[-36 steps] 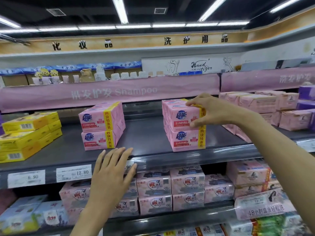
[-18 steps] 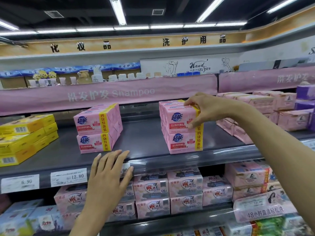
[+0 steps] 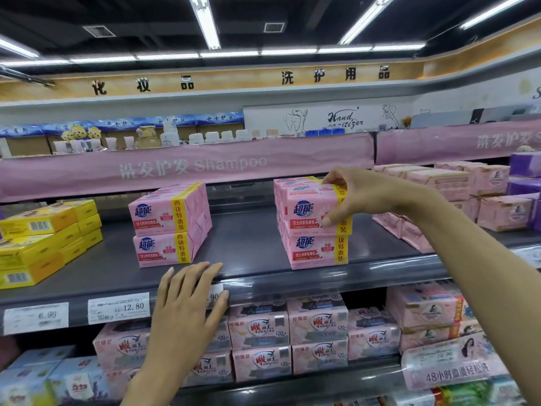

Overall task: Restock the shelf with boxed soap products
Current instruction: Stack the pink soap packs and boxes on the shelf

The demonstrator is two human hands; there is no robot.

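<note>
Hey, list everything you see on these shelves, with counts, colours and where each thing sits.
Left stack: two packs high, pink, middle shelf, centre-left.
Right stack: two packs high, pink, same shelf, centre-right.
Yellow boxes: several, stacked, far left.
Pale packs: several, pink, right.
Purple boxes: a few, far right.
Price tags: at least three, white, shelf edge; one partly hidden.
Lower packs: many, pink, shelf below.
Left hand: flat on shelf edge.
Right hand: grips right stack's top pack.

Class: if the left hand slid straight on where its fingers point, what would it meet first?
Likely nothing: the left hand points over bare shelf between left stack and right stack; depth unclear.
</note>
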